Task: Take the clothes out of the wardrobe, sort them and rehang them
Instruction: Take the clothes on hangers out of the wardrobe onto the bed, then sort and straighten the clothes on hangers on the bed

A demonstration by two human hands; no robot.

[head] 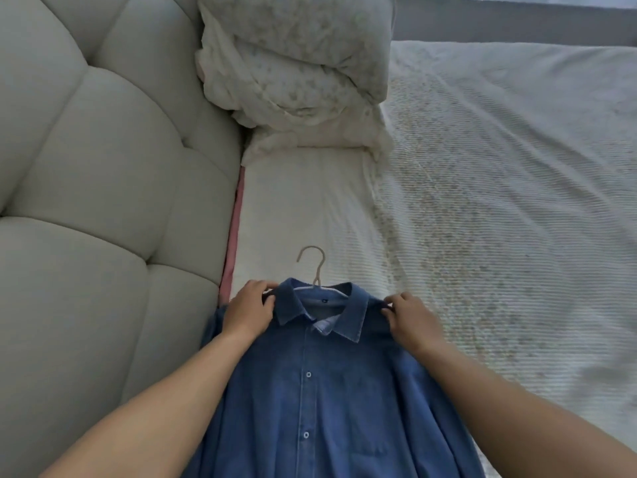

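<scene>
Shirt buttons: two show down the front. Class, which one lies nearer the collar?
The upper button, just below the collar; the other button sits further down the shirt.

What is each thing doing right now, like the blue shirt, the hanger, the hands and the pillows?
Blue shirt: lying flat on the bed, front up, buttoned, collar folded down.
Hanger: inside the shirt, only its hook sticking out past the collar.
Left hand: pinching the shirt's shoulder.
Right hand: pinching the other shoulder.
Pillows: stacked against the headboard.
Bed cover: spread out, slightly wrinkled.
</scene>
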